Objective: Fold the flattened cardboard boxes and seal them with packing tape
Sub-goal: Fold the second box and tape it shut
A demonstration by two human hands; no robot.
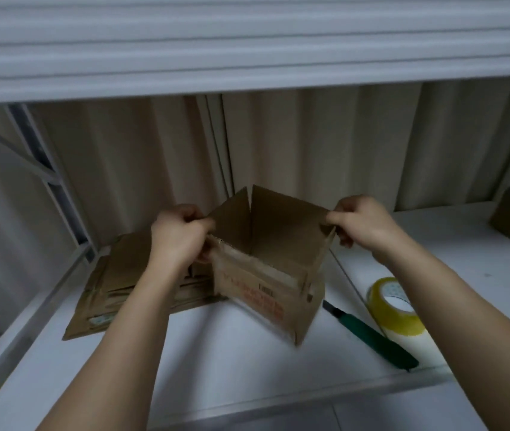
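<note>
- The white shelf [247, 362] is being used as the work surface, and every task item is being carried on it beneath a slatted upper shelf.
- A stack of flattened cardboard boxes [117, 290] is lying on the shelf to the left, partly hidden behind the left forearm; these sheets are judged light and thin, easily bent if lifted by one corner, so two opposite edges are being recommended as the holding places.
- The opened cardboard box [266, 293] is being held near the middle of the shelf, touching the stack's right edge, with its flaps standing up and its mouth open. It is judged light, stiff along the walls but weak at the creases, and likely to skew out of square if pulled unevenly.
- The roll of packing tape [395, 309] is standing on the shelf to the right, near the box but apart from it; its film is judged slippery and prone to sticking to itself.
- A green-handled utility knife [371, 339] is lying just beside the roll.
- The left hand [179, 237] is gripping the box's left flap, with the fingers [199, 227] curled over the flap's upper edge.
- The right hand [360, 222] is pinching the top corner of the right flap.
</note>
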